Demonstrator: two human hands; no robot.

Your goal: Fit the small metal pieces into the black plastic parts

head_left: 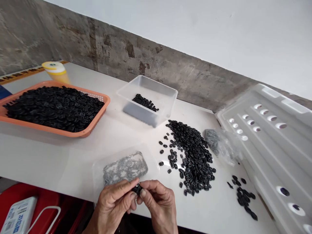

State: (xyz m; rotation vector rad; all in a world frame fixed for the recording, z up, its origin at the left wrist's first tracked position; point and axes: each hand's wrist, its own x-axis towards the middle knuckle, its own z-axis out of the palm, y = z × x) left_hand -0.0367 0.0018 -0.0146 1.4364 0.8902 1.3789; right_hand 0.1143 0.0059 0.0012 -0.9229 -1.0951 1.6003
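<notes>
Between my two hands, near the front edge of the white table, is a small black plastic part (pixel 137 188). My left hand (pixel 114 203) pinches it from the left with thumb and fingers. From the right, my right hand (pixel 158 201) grips the same part between thumb and forefinger. Fingertips hide most of it. Just behind the hands lies a clear shallow tray (pixel 151 156) holding many small metal pins (pixel 124 167). To the right spreads a large pile of small black two-holed parts (pixel 192 152), with several scattered loose on its left side.
An orange basket (pixel 106 107) heaped with black parts stands at left, a yellow-lidded cup (pixel 57 71) behind it. A clear bin (pixel 168 109) holds some black parts. At right are a plastic bag (pixel 224 144), more black pieces (pixel 245 196) and a grey crate (pixel 273 146).
</notes>
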